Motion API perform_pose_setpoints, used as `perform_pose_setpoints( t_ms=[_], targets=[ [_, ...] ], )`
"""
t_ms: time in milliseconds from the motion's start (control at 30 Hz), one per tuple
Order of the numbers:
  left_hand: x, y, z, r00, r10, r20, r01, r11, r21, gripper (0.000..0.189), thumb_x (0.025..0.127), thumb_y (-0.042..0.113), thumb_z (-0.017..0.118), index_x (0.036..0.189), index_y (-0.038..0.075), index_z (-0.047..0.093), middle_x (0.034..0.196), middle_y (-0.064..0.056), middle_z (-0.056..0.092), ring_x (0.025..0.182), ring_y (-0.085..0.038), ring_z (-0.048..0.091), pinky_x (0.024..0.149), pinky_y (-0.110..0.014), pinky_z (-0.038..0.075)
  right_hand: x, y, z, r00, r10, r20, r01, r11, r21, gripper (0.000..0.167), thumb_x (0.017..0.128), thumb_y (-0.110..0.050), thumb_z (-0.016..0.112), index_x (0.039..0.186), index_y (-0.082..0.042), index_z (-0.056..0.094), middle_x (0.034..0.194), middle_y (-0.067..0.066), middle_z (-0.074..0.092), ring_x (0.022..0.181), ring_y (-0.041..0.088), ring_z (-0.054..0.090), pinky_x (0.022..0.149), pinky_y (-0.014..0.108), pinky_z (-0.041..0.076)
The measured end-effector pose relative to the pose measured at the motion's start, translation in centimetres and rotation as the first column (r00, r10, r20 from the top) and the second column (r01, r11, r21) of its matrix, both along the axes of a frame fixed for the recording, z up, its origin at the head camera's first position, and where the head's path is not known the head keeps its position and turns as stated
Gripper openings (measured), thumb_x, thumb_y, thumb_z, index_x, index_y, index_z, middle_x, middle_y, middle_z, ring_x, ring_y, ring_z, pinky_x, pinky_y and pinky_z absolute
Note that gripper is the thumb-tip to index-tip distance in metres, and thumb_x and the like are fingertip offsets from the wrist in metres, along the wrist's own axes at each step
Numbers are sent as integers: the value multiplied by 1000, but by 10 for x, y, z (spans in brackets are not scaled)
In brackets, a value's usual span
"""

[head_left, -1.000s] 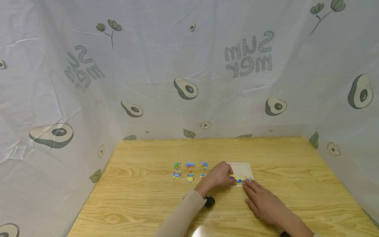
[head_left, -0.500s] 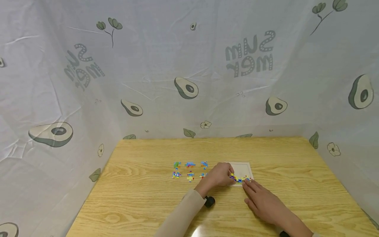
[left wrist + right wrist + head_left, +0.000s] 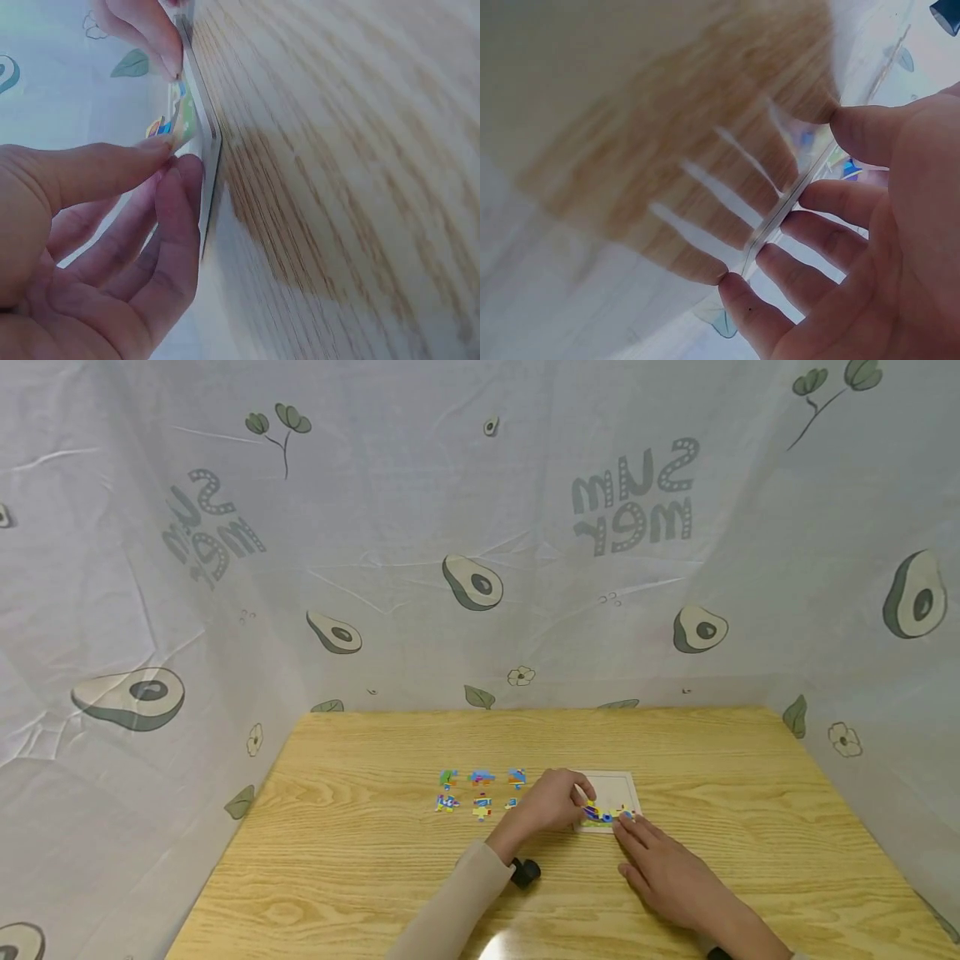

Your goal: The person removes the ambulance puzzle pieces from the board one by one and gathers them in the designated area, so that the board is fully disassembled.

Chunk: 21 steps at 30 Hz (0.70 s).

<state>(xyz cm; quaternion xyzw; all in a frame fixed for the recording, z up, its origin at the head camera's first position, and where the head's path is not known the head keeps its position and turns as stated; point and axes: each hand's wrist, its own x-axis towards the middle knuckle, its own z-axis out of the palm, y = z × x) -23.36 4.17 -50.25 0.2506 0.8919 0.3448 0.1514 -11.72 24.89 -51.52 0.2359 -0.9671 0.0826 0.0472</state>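
Note:
My left hand (image 3: 551, 802) is at the near left corner of a white puzzle tray (image 3: 606, 783). Its thumb and fingertips pinch the edge of a purple, yellow and green jigsaw puzzle piece (image 3: 591, 812) low over that corner. In the left wrist view, the thumb tip meets the piece's green corner (image 3: 184, 129), and the curled fingers lie close by the tray's side. My right hand (image 3: 667, 872) rests with extended fingers on the tray's near right edge, fingertips on the colourful pieces there and partly hiding them. A blue-centred piece (image 3: 607, 817) shows between the two hands.
Left of the tray, several loose jigsaw pieces (image 3: 482, 807) lie in two rows on the wooden table (image 3: 360, 843); the left hand stands close to the nearest one. A hanging cloth (image 3: 390, 527) printed with avocados surrounds the table's back and sides.
My left hand has shifted slightly left and its fingers have spread a little, so more of the piece and the tray's near left corner show. The right hand has stayed nearly still.

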Motion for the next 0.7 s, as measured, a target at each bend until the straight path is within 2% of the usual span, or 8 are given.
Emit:
perform_pose_setpoints(
  t_ms=[167, 367, 533, 700],
  targets=[
    [3, -3, 2, 1000, 17, 8, -18, 997, 79, 19, 92, 1, 75, 107, 12, 76, 88, 1, 74, 69, -2, 61, 58, -19, 50, -1, 1, -1, 1000, 5, -15, -5, 1000, 8, 50, 102, -29, 69, 144, -2, 63, 150, 17, 61, 139, 40, 59, 109, 52, 52],
    [6, -13, 8, 999, 52, -2, -51, 984, 173, 19, 92, 1, 76, 110, 9, 76, 87, -1, 73, 69, -2, 61, 60, -19, 51, -1, 2, -2, 999, 11, -34, -10, 1000, 6, 50, 101, -28, 70, 143, -1, 63, 149, 18, 62, 138, 41, 59, 109, 52, 52],
    [10, -28, 16, 995, 89, 35, -95, 956, 278, 16, 93, 6, 77, 109, 8, 77, 90, -2, 76, 72, -1, 64, 63, -20, 54, 1, 1, -1, 999, 11, -31, -11, 1000, 6, 50, 102, -28, 70, 143, -1, 63, 149, 18, 62, 138, 41, 59, 109, 52, 52],
    [16, -48, 26, 992, 127, 20, -127, 943, 307, 17, 95, 8, 76, 112, 8, 78, 96, -3, 77, 77, -2, 66, 66, -20, 55, 1, 0, 0, 1000, 4, -5, -4, 1000, 2, 50, 103, -29, 68, 144, -2, 62, 151, 18, 61, 140, 41, 58, 110, 52, 51]
  ],
)
